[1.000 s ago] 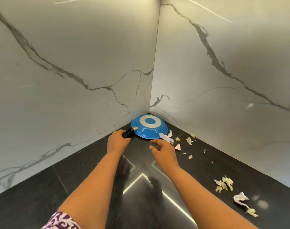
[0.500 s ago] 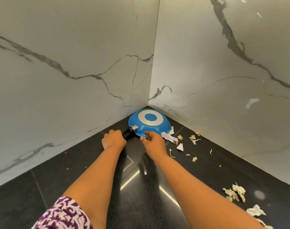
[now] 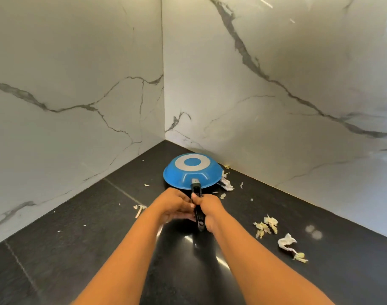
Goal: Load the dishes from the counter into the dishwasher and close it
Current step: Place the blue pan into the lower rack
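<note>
Gripping the black handle (image 3: 198, 208) now with the right hand (image 3: 210, 211), fingers curled round it, thumb on top. Half a second ago touching the rim of the blue pan (image 3: 192, 171). Left hand (image 3: 173, 204) off the handle, just beside it, fingers blurred; grasp impossible to tell. Pan upside down on the dark counter (image 3: 78, 227), swung round, handle pointing back toward the body, further out from the marble corner (image 3: 163, 137). Peel scraps (image 3: 266, 225) scattered on the right.
</note>
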